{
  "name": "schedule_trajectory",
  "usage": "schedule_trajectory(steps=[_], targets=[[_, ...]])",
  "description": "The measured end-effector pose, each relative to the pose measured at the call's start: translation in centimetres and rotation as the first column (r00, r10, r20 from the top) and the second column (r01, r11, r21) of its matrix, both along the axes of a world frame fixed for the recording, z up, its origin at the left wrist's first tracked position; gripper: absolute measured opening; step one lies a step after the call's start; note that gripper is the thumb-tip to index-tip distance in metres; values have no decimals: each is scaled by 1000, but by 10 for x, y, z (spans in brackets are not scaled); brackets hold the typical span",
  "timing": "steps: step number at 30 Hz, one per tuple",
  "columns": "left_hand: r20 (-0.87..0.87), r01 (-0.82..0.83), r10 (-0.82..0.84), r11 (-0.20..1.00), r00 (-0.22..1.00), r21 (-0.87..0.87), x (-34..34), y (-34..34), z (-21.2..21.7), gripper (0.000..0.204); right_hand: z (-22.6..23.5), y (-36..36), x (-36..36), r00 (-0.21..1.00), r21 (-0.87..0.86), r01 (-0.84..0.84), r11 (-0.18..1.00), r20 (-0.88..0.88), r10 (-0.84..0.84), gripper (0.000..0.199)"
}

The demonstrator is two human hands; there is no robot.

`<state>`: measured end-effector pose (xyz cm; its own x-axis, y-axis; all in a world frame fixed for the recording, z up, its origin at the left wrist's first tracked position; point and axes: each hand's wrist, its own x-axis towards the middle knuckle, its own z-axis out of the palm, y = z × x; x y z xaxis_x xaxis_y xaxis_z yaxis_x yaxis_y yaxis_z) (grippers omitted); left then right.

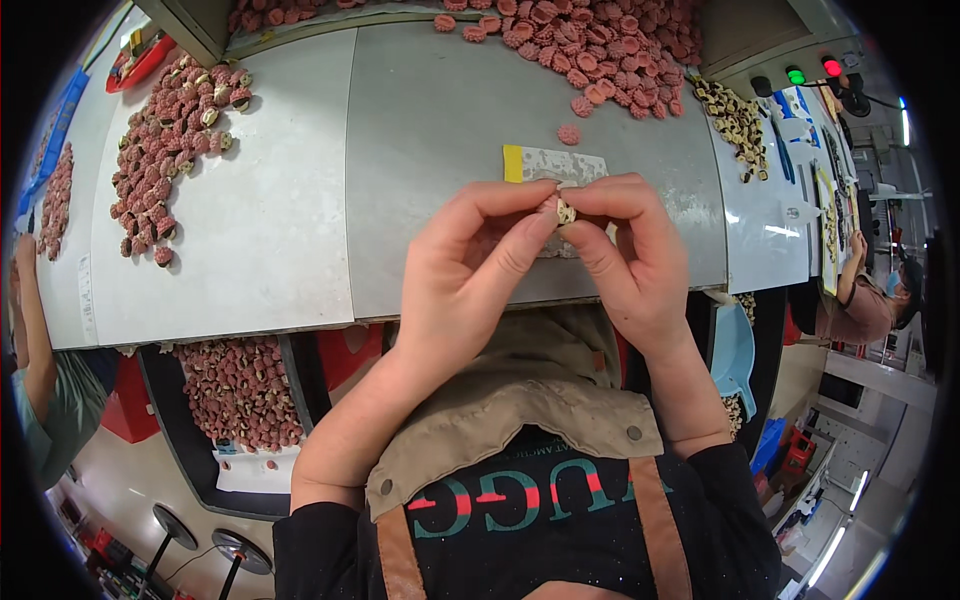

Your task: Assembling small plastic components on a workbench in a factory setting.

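Observation:
My left hand [455, 270] and my right hand [640, 265] meet above the grey worktable. Thumbs and forefingers pinch together on a small cream piece with dark markings [566, 211]. A bit of pink shows at the left fingertips, but the fingers hide most of it. Just beyond the hands lies a worn whitish plate [575, 163] with a yellow strip [513, 164] at its left end. One bumpy pink cup-shaped piece [569, 134] rests beyond that plate, apart from a large heap of similar pink pieces [600, 50].
Joined pink-and-cream pieces [165, 150] are spread at the left; more fill a dark bin [240, 390] below. Small cream-and-dark pieces [735, 130] lie at right. A light blue scoop [733, 345] hangs under the table's right edge. Co-workers [40, 400] [870, 310] stand either side.

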<state>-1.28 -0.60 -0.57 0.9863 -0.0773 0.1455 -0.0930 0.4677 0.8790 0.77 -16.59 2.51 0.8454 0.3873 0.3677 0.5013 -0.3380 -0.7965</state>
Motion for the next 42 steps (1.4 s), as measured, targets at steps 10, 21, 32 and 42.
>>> schedule_trajectory(steps=[10, 21, 32, 42], targets=[[-150, 121, -131, 990, 980, -71, 1, 0, 10, 40, 8, -3, 9, 988, -123, -36, 992, 144, 53, 35], [42, -49, 38, 957, 998, 287, -4, -15, 1, 49, -1, -9, 21, 917, -247, 3, 969, 387, 95, 30], [-134, 62, -42, 987, 990, 146, 2, -13, 14, 43, 11, -22, 17, 984, -227, -23, 974, 165, 62, 28], [417, -418, -58, -18, 907, 908, 37, 67, 24, 20, 12, -113, 12, 972, -238, 193, 952, -89, -219, 19]])
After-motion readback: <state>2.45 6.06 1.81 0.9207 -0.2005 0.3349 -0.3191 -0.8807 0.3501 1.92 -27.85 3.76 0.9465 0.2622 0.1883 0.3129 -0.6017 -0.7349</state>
